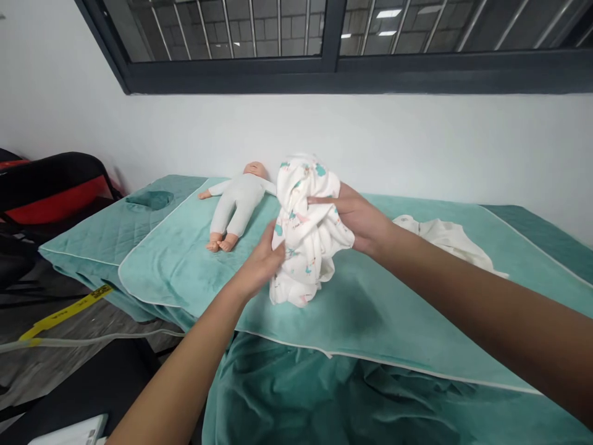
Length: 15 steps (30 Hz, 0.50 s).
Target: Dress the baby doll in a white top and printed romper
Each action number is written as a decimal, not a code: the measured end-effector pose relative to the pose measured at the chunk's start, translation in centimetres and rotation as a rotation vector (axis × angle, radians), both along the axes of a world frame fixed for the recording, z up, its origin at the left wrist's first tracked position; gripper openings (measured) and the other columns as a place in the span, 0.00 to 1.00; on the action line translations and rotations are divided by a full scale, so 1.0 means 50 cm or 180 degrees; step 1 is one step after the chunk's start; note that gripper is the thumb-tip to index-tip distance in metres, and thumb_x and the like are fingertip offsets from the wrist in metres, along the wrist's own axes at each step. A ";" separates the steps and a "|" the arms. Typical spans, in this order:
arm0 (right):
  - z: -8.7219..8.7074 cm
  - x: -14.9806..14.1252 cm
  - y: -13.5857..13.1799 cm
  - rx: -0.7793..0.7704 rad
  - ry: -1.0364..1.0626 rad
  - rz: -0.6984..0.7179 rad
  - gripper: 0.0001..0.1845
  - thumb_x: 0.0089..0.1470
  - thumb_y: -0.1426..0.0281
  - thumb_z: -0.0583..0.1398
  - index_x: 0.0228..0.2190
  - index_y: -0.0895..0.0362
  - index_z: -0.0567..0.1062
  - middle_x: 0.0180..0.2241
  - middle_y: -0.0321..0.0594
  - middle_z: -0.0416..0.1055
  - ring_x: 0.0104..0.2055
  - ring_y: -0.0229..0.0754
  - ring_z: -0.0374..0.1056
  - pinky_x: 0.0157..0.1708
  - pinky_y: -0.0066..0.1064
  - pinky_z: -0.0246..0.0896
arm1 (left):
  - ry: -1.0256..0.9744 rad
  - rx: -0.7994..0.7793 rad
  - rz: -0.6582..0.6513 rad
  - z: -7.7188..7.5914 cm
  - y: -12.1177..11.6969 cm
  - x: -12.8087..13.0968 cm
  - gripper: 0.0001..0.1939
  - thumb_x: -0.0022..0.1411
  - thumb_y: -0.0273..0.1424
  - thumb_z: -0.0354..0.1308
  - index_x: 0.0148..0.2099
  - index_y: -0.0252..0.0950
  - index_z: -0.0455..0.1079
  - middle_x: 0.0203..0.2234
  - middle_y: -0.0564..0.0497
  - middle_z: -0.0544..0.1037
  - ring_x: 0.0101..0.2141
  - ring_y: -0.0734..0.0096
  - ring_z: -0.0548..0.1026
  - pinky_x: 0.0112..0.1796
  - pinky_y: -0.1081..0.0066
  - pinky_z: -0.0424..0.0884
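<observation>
Between my hands hangs a bunched white cloth [303, 241] printed with small teal and pink figures; whether it is a garment or a wrap I cannot tell. My left hand [265, 259] grips its lower left side, thumb on the front. My right hand [354, 216] holds it from the right, one finger stretched across the folds and the others partly hidden. The cloth is held up above a green-covered bed. Behind it to the left, a baby doll [241, 201] in a white suit lies on its back, feet toward me.
A plain white cloth [449, 241] lies crumpled on the green cover [417, 309] at right. The bed [92, 238] has a face hole at left. Black and red chairs [60, 191], a yellow strap [69, 312] and a black seat [92, 383] stand left. A wall and barred window are behind.
</observation>
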State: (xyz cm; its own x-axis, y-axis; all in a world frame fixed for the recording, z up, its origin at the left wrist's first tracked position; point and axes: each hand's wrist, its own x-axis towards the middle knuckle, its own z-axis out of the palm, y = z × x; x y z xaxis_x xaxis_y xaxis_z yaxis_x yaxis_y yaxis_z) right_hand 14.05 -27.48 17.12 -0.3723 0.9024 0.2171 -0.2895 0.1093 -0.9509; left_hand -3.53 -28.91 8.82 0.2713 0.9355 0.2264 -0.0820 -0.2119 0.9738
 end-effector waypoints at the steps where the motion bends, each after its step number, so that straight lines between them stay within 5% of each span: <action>1: 0.006 0.001 0.003 0.0166 -0.0042 -0.0086 0.24 0.47 0.68 0.67 0.48 0.52 0.72 0.45 0.41 0.76 0.48 0.50 0.72 0.48 0.44 0.69 | 0.0050 -0.0095 -0.0168 -0.011 -0.006 0.000 0.29 0.59 0.44 0.61 0.60 0.41 0.65 0.59 0.45 0.71 0.60 0.53 0.67 0.57 0.59 0.65; 4: 0.006 0.005 0.014 0.0637 -0.0389 -0.0637 0.27 0.50 0.66 0.65 0.52 0.49 0.69 0.49 0.39 0.73 0.52 0.50 0.69 0.49 0.44 0.67 | 0.0079 -0.0480 -0.0430 -0.038 -0.025 0.010 0.24 0.54 0.40 0.66 0.52 0.37 0.74 0.51 0.45 0.78 0.55 0.50 0.72 0.56 0.58 0.67; 8: -0.045 0.017 0.023 0.1438 -0.1405 -0.1401 0.23 0.53 0.70 0.62 0.52 0.47 0.71 0.52 0.39 0.70 0.57 0.50 0.64 0.56 0.46 0.61 | -0.0632 -0.1053 0.0031 -0.057 -0.038 0.036 0.24 0.52 0.37 0.66 0.52 0.36 0.74 0.46 0.46 0.81 0.51 0.50 0.75 0.52 0.57 0.70; 11: -0.102 0.026 0.015 0.2277 -0.2127 -0.1096 0.20 0.55 0.76 0.56 0.46 0.48 0.76 0.54 0.41 0.66 0.60 0.49 0.61 0.60 0.46 0.56 | -0.1479 -0.1542 0.0231 -0.059 -0.042 0.045 0.27 0.55 0.41 0.62 0.54 0.35 0.72 0.42 0.45 0.82 0.46 0.50 0.78 0.48 0.55 0.74; 15: -0.180 0.027 -0.031 0.2970 -0.3043 -0.0860 0.28 0.55 0.81 0.51 0.53 0.47 0.72 0.60 0.46 0.61 0.64 0.52 0.56 0.59 0.51 0.59 | -0.2114 -0.2001 0.0124 -0.061 -0.074 0.036 0.28 0.57 0.45 0.59 0.55 0.35 0.71 0.43 0.44 0.81 0.45 0.51 0.79 0.46 0.55 0.75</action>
State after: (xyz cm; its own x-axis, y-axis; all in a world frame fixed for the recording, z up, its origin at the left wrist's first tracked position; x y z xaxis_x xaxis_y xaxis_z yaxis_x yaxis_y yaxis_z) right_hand 15.42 -29.01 8.13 -0.5566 0.6313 0.5401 0.5671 0.7638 -0.3082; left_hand -1.74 -32.59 5.79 0.2329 0.9451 -0.2294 -0.6705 0.3269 0.6660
